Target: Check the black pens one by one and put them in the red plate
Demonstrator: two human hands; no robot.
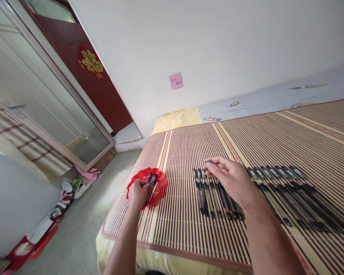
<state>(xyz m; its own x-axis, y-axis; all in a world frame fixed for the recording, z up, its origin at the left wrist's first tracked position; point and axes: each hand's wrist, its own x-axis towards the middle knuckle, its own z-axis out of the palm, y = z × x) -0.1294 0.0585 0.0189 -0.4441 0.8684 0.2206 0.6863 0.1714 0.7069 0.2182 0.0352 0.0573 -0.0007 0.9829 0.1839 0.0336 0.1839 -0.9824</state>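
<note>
My left hand [139,194] is over a red scalloped dish [162,191] on the left of the mat. Its thumb and fingers are closed around a dark pen among several pens [152,184] lying in the dish. Above a row of small dark caps [199,173], my right hand [231,179] has its thumb and fingertips drawn together; whatever they pinch is too small to make out. Below these caps lie several clear-barrelled pens with black ends [209,198]. Further caps [275,172] and pens [301,206] lie in rows to the right of my right wrist, which hides part of them.
A striped bamboo mat [183,152] covers the bed, over yellow bedding [174,259]. A pink note [176,81] is stuck on the white wall. On the left are a glass-panelled door [57,88], a dark red door [74,46], and assorted items [64,194] on the floor.
</note>
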